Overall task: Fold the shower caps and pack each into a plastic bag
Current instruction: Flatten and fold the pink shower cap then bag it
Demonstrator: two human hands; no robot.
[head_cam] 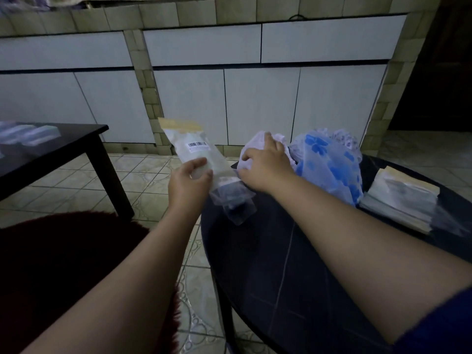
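Dim, bluish light throughout, with the deepest shadow at 3 o'clock and over the dark rug [63, 272] at 8 o'clock. The pale cabinet doors [260, 106] are brightest. Wide-angle bending curves the edges; the 11 o'clock corner is blurred.

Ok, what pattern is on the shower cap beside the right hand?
Blue flowers on translucent plastic, on the shower cap; head view.

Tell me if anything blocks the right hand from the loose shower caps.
Nothing visible does. The right hand already rests on the white cap at the pile's left; the blue cap lies beside it, uncovered.
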